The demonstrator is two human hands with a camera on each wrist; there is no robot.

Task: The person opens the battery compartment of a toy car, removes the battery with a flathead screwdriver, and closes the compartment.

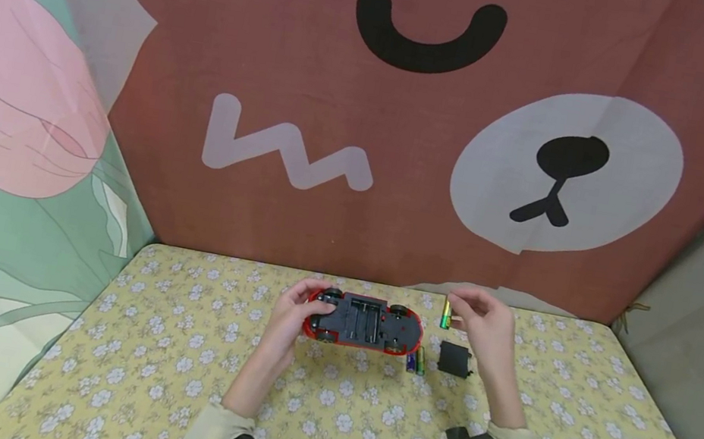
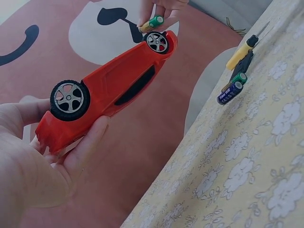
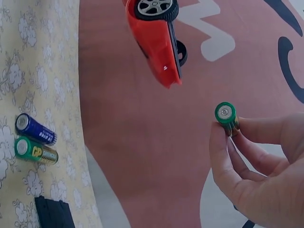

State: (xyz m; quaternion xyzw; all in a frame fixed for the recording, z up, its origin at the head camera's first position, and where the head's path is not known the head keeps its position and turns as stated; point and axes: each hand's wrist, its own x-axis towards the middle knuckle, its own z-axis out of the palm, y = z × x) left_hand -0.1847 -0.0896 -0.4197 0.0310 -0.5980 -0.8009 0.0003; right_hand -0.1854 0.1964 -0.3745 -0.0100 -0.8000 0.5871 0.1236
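Note:
My left hand [image 1: 289,317] grips one end of a red toy car [image 2: 107,95], held above the table with its dark underside [image 1: 365,321] facing me. In the head view an uncovered battery compartment shows in the middle of that underside. My right hand [image 1: 485,331] pinches a green and gold battery [image 3: 226,118] between thumb and fingers, to the right of the car and apart from it. A blue battery [image 3: 35,128] and a second green and gold battery [image 3: 36,150] lie side by side on the table. Beside them rests a black battery cover [image 1: 455,359].
A yellow-handled screwdriver [image 2: 242,52] lies by the cover in the left wrist view. The table wears a yellow flowered cloth [image 1: 161,374]. Behind it hangs a brown curtain [image 1: 282,224] with a bear print.

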